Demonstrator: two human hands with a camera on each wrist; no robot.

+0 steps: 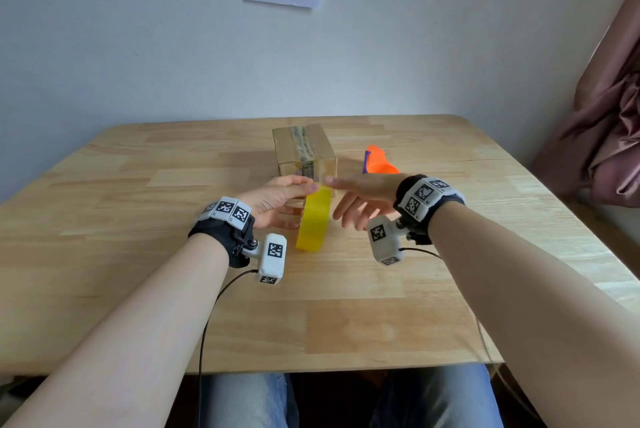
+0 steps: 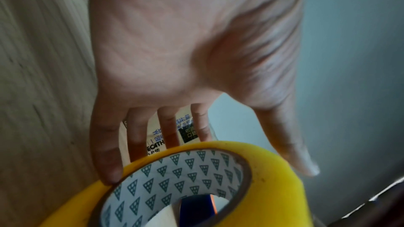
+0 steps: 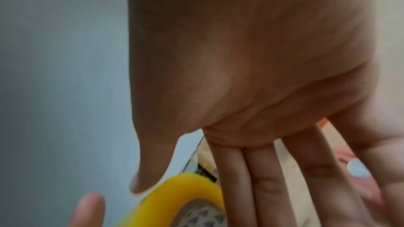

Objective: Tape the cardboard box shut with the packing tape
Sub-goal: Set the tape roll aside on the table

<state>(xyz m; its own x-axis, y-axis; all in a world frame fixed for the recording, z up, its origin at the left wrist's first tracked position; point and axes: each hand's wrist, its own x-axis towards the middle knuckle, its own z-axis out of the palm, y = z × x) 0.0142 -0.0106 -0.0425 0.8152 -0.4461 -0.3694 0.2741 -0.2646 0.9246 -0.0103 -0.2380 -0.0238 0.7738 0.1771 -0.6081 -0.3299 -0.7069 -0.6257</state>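
Observation:
A small cardboard box [image 1: 304, 150] stands mid-table with a strip of tape along its top seam. In front of it a yellow roll of packing tape [image 1: 313, 223] stands on its edge. My left hand [image 1: 294, 199] reaches over the roll from the left, fingers straight. The little finger [image 2: 109, 170] touches the roll's rim [image 2: 273, 170], while the thumb hovers past its outer side. My right hand [image 1: 337, 200] comes in from the right with spread, straight fingers and holds nothing. Its thumb [image 3: 148, 170] hangs just above the roll [image 3: 186, 189]. The box's printed label [image 2: 153, 137] shows between my left fingers.
An orange tool with a purple edge [image 1: 379, 160] lies right of the box, behind my right wrist. The wooden table [image 1: 138, 185] meets a wall at the back. A pink curtain [image 1: 609, 136] hangs at the far right. Cables run from both wrist cameras over the front edge.

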